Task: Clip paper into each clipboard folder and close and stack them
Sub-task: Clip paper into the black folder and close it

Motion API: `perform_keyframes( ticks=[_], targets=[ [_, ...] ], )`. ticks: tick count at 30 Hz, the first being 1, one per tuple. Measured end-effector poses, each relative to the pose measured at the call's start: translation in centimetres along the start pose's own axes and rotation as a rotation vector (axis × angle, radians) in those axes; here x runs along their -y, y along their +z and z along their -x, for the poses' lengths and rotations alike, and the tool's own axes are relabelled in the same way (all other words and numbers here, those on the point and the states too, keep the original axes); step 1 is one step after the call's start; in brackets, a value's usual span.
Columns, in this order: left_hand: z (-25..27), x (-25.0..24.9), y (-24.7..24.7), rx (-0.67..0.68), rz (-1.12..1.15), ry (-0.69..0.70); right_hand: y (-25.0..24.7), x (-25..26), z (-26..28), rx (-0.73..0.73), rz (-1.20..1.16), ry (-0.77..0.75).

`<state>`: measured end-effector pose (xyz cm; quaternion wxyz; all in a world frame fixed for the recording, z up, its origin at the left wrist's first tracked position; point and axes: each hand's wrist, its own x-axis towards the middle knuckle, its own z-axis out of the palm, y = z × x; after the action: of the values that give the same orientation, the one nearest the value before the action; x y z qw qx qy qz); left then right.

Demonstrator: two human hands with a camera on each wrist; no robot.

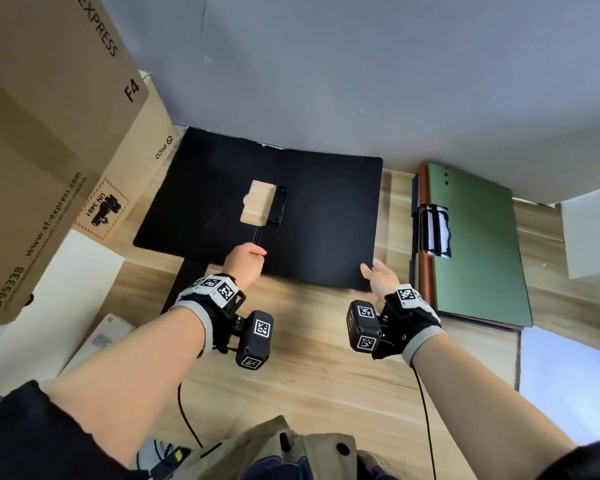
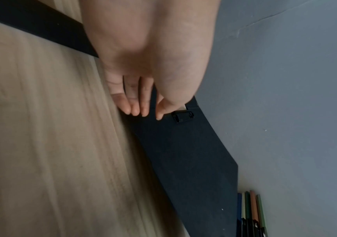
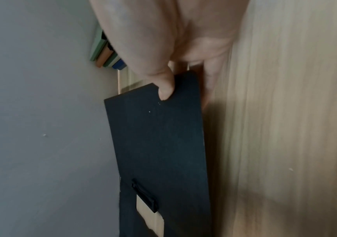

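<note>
A black clipboard folder (image 1: 326, 209) lies open on the wooden table (image 1: 309, 341). Its black clip (image 1: 279, 206) sits at the spine, with a tan pad (image 1: 257, 206) beside it. My left hand (image 1: 248, 259) is at the middle of the near edge. In the left wrist view, the left hand (image 2: 149, 114) has its thumb over the folder (image 2: 183, 160) and straight fingers along its edge, close to the clip (image 2: 182, 116). My right hand (image 1: 376, 277) pinches the near right corner. The right wrist view shows the right hand (image 3: 185, 94) with its thumb on top of the folder (image 3: 159, 144) and its fingers beneath.
A stack of closed folders (image 1: 478, 244), green on top, lies just right of the black one, with white paper (image 1: 433, 230) in its clips. Large cardboard boxes (image 1: 49, 133) crowd the left. A white box (image 1: 589, 237) stands at the right. A grey wall (image 1: 361, 81) is behind.
</note>
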<state>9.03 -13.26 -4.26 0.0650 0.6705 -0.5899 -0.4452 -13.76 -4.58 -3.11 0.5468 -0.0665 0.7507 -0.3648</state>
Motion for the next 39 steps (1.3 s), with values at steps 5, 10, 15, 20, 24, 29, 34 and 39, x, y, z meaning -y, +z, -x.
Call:
perform_keyframes(
  ticks=[5,10,15,20,24,29,34,39],
  targets=[
    [-0.2,-0.7,-0.6,-0.001,0.092,0.049,-2.1,-1.7,1.7,0.125,-0.046,0.005],
    [0.7,-1.1,0.8,0.170,0.159,-0.023,-5.0,-5.4,3.7,0.196,-0.036,0.121],
    [3.4,-0.3,2.8,0.299,0.282,-0.192,-6.9,-7.9,6.0,0.214,0.142,0.192],
    [5.6,0.4,3.8,0.368,0.174,-0.169,-7.0,-9.4,4.9,-0.060,0.159,0.136],
    [6.8,1.1,4.3,0.402,0.159,-0.159,-7.0,-10.8,4.5,-0.214,0.236,0.120],
    [8.4,1.5,5.6,0.416,0.193,-0.193,-8.2,-11.7,5.1,-0.285,0.253,0.099],
    [9.5,1.6,6.5,0.409,0.162,-0.175,-9.3,-12.9,5.1,-0.285,0.236,0.086],
    [8.7,1.2,7.6,0.213,-0.009,-0.083,-10.5,-14.1,4.8,-0.281,0.090,0.086]
  ],
)
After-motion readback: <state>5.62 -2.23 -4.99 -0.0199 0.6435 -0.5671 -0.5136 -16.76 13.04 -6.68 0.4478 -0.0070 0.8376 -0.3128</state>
